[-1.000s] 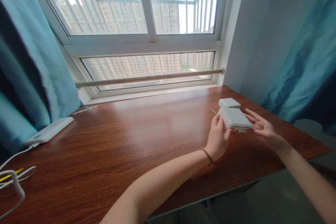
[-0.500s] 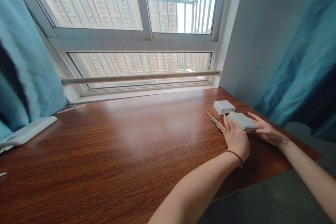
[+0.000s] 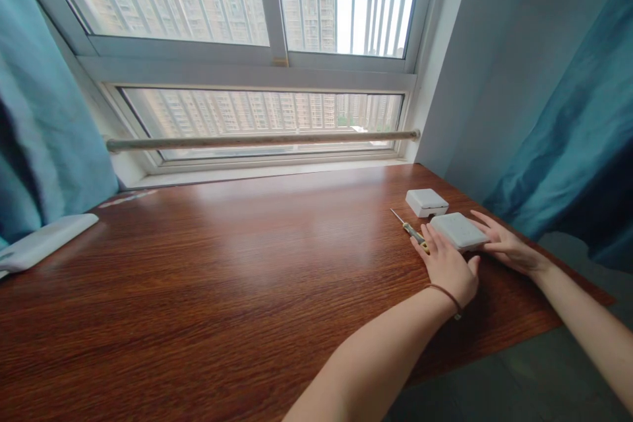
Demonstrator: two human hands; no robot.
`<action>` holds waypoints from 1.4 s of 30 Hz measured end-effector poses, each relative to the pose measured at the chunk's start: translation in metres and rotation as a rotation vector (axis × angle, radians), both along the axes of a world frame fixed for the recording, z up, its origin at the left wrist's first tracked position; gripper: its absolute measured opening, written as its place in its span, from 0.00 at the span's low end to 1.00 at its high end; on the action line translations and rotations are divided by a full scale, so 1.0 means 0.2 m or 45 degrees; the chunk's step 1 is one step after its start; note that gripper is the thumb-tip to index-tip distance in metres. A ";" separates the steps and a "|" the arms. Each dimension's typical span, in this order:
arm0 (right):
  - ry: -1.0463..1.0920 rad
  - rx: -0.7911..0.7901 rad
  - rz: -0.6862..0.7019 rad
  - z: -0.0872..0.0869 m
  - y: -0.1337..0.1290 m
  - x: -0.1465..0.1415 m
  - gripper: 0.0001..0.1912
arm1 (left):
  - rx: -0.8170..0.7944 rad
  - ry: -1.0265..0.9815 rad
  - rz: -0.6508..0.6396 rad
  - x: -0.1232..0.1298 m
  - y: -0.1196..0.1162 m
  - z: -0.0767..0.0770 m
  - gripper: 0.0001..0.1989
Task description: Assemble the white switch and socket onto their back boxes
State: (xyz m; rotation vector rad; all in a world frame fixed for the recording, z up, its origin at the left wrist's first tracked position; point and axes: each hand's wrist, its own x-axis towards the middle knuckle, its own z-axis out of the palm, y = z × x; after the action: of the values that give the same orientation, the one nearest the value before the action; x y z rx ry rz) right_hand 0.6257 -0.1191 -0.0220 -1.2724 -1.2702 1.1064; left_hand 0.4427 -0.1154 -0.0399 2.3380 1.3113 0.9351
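Note:
Near the table's right edge, a white square box (image 3: pixel 459 231) sits between my hands. My left hand (image 3: pixel 449 268), with a brown band at its wrist, has its fingers apart against the box's near left side, its fingertips beside a screwdriver. My right hand (image 3: pixel 509 247) touches the right side of the box with fingers spread; some of them are hidden behind it. A second white box (image 3: pixel 426 202) lies just beyond the first. The screwdriver (image 3: pixel 411 231) rests on the wood with its thin shaft pointing away to the left.
The brown wooden table (image 3: pixel 198 277) reaches to the window sill. A white object (image 3: pixel 49 242) lies at its far left, beside a blue curtain (image 3: pixel 54 99). A rail (image 3: pixel 267 141) crosses the window. Another blue curtain (image 3: pixel 568 112) hangs at the right.
The view has shifted slightly. My left thumb has come away from the box and now sticks out to the right. The near box's top faces the camera more.

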 end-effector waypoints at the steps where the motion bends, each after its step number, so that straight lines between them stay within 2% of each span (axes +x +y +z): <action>1: -0.004 -0.005 -0.002 0.00 0.00 0.00 0.46 | -0.007 0.002 -0.003 0.00 0.00 0.00 0.41; 13: 0.009 -0.036 0.013 0.00 0.02 0.00 0.46 | -0.016 0.018 0.000 -0.01 0.01 -0.01 0.43; 22: 0.006 -0.068 0.023 -0.03 0.04 0.05 0.47 | 0.011 0.090 0.061 -0.01 0.01 -0.01 0.42; 27: 0.014 -0.094 0.054 -0.03 0.04 0.07 0.47 | -0.013 0.055 0.057 0.00 0.00 -0.01 0.40; 31: 0.051 -0.141 0.091 0.00 0.03 0.14 0.46 | -0.119 -0.060 0.049 -0.01 0.00 0.01 0.41; 34: 0.086 -0.121 0.041 0.04 0.07 0.22 0.39 | -0.213 -0.215 0.087 -0.04 0.07 0.05 0.35; 37: 0.100 -0.091 -0.192 0.07 0.14 0.24 0.23 | -0.190 -0.338 0.100 -0.11 0.20 0.09 0.30; 40: 0.133 -0.160 -0.373 0.08 0.25 0.17 0.10 | -0.200 -0.283 0.056 -0.16 0.34 0.11 0.27; 42: 0.131 -0.233 -0.412 0.07 0.32 0.12 0.07 | -0.166 -0.209 -0.009 -0.17 0.39 0.09 0.25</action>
State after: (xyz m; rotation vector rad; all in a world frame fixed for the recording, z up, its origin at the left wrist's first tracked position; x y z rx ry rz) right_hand 0.6496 -0.0550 -0.0079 -1.4773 -0.8636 1.0546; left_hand 0.4091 -0.0367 -0.0209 2.1186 1.2582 0.9854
